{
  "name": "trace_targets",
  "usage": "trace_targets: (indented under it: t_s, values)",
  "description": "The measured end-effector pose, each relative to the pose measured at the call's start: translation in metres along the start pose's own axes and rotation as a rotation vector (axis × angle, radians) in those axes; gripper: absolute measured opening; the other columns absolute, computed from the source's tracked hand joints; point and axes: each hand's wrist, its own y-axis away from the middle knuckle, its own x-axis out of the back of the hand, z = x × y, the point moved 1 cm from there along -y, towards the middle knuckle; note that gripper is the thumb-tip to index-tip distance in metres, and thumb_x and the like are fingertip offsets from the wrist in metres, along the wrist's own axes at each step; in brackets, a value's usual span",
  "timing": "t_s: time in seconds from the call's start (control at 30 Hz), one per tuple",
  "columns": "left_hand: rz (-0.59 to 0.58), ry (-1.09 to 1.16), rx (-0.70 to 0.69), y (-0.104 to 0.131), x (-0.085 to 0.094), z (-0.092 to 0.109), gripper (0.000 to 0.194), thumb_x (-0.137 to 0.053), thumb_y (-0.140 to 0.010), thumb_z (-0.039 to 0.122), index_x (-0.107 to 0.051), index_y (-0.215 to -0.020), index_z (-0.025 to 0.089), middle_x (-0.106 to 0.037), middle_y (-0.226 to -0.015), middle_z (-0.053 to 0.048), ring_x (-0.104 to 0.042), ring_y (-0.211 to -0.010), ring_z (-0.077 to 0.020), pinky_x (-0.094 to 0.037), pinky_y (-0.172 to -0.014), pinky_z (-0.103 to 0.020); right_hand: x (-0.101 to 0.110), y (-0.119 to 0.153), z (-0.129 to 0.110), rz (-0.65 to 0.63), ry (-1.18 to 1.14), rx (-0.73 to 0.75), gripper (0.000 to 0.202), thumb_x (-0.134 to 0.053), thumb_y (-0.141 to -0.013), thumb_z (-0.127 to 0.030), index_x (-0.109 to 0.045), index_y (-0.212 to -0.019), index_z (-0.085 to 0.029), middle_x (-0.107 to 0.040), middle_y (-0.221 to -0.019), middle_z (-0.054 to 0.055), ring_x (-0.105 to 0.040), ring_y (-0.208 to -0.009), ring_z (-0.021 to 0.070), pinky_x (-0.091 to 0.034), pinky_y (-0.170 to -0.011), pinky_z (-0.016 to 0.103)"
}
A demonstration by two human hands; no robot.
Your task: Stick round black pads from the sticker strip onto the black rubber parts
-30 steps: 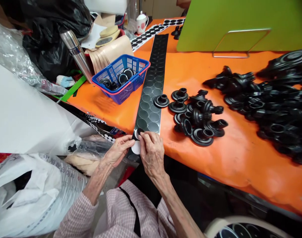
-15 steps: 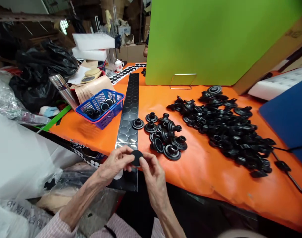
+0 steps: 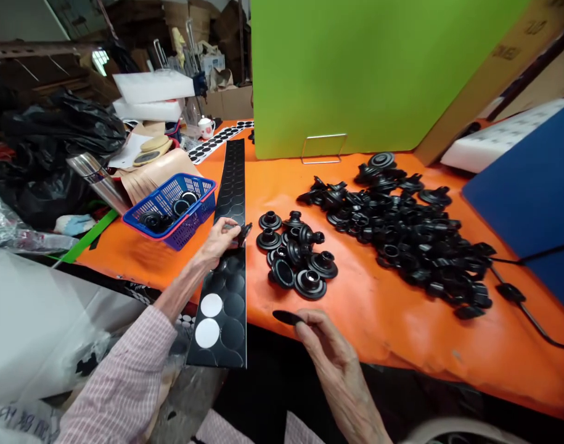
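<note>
My left hand [image 3: 221, 239] is closed on a round black plastic part with a stem [image 3: 245, 234], tilted on edge over the long sheet. That black sheet [image 3: 224, 277] carries rows of round die-cut stickers, with two white bare circles near its close end. In my right hand [image 3: 325, 339], a thin black round sticker [image 3: 287, 317] is pinched between thumb and fingers, above the table's front edge. A small group of black flanged parts [image 3: 310, 283] lies beyond it, some stem up, some tipped over.
A large heap of black parts [image 3: 402, 228] covers the right side of the orange table [image 3: 346, 327]. At left stands a blue basket [image 3: 189, 228] holding several black rings. A green board [image 3: 355, 74] and a wire stand [image 3: 324, 149] are at the back.
My hands have moved apart. The left reached forward and took hold of the flanged part lying on the sheet; the right kept the round sticker and moved right. The view shifted slightly right.
</note>
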Motion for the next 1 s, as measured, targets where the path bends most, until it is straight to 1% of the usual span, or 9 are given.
trace_targets:
  t_s: [0.07,0.17,0.23,0.33,0.43,0.53,0.6,0.73,1.0]
  values:
    - [-0.105,0.327,0.170,0.026,0.005,0.003,0.017,-0.051,-0.087,0.028,-0.053,-0.103,0.021,-0.063,-0.092,-0.005,-0.063,-0.079,-0.0177,-0.054,-0.076,-0.039,0.000,0.000,-0.002,-0.033,0.027,0.025,0.012,-0.057,-0.089,-0.033,-0.065,-0.092,-0.026,-0.063,-0.083,0.000,-0.062,-0.077,0.0134,-0.052,-0.069,0.022]
    - [-0.217,0.844,0.446,0.071,0.001,0.006,0.022,-0.057,-0.086,0.034,-0.058,-0.100,0.017,-0.065,-0.095,-0.008,-0.064,-0.078,-0.0183,-0.055,-0.067,-0.032,-0.004,-0.002,-0.010,-0.062,0.139,0.124,0.015,-0.054,-0.091,-0.028,-0.066,-0.100,-0.027,-0.065,-0.088,0.001,-0.062,-0.081,0.0144,-0.051,-0.073,0.025]
    - [-0.237,0.946,0.493,0.096,-0.004,0.005,0.022,-0.062,-0.084,0.031,-0.061,-0.096,0.013,-0.066,-0.098,-0.011,-0.065,-0.081,-0.0188,-0.055,-0.066,-0.030,-0.007,-0.002,-0.016,-0.070,0.188,0.144,0.022,-0.054,-0.090,-0.026,-0.062,-0.111,-0.027,-0.063,-0.084,0.000,-0.061,-0.077,0.0141,-0.050,-0.072,0.027]
    - [-0.238,0.890,0.416,0.122,-0.011,0.002,0.020,-0.066,-0.080,0.018,-0.065,-0.100,0.012,-0.066,-0.102,-0.010,-0.064,-0.087,-0.0171,-0.056,-0.073,-0.029,-0.009,0.000,-0.024,-0.044,0.105,0.043,0.032,-0.058,-0.088,-0.029,-0.053,-0.119,-0.028,-0.057,-0.074,-0.003,-0.055,-0.066,0.0124,-0.048,-0.065,0.026]
    - [-0.229,0.814,0.356,0.137,-0.014,-0.001,0.028,-0.067,-0.079,0.017,-0.064,-0.107,0.015,-0.066,-0.104,-0.008,-0.063,-0.087,-0.0167,-0.058,-0.075,-0.032,-0.009,0.002,-0.026,-0.044,-0.060,-0.138,0.017,-0.064,-0.084,-0.037,-0.058,-0.092,-0.024,-0.057,-0.075,-0.002,-0.054,-0.068,0.0119,-0.046,-0.063,0.024]
    - [-0.234,0.785,0.350,0.148,-0.015,-0.002,0.035,-0.069,-0.077,0.018,-0.064,-0.112,0.019,-0.065,-0.105,-0.007,-0.064,-0.087,-0.0175,-0.058,-0.076,-0.036,-0.012,0.003,-0.023,-0.087,-0.172,-0.280,0.024,-0.066,-0.082,-0.044,-0.058,-0.077,-0.021,-0.054,-0.075,-0.002,-0.051,-0.070,0.0114,-0.044,-0.066,0.023]
    - [-0.254,0.784,0.360,0.153,-0.016,-0.002,0.037,-0.070,-0.074,0.017,-0.065,-0.111,0.018,-0.065,-0.107,-0.007,-0.064,-0.091,-0.0198,-0.058,-0.078,-0.038,-0.015,0.003,-0.021,-0.070,-0.186,-0.281,0.025,-0.067,-0.081,-0.044,-0.060,-0.076,-0.021,-0.054,-0.083,-0.001,-0.052,-0.078,0.0121,-0.043,-0.072,0.023]
    - [-0.289,0.809,0.374,0.159,-0.017,-0.003,0.041,-0.070,-0.071,0.014,-0.067,-0.112,0.019,-0.064,-0.114,-0.008,-0.065,-0.097,-0.0234,-0.058,-0.080,-0.041,-0.022,0.005,-0.018,0.061,-0.099,-0.232,0.028,-0.066,-0.079,-0.046,-0.062,-0.071,-0.020,-0.054,-0.107,0.004,-0.055,-0.095,0.0168,-0.045,-0.080,0.027]
    - [-0.304,0.785,0.360,0.161,-0.021,-0.002,0.047,-0.068,-0.070,0.014,-0.067,-0.116,0.020,-0.065,-0.115,-0.009,-0.066,-0.097,-0.0241,-0.058,-0.082,-0.041,-0.033,0.009,-0.014,0.127,-0.049,-0.227,0.029,-0.062,-0.081,-0.046,-0.063,-0.072,-0.019,-0.056,-0.099,0.005,-0.057,-0.093,0.0182,-0.048,-0.081,0.030]
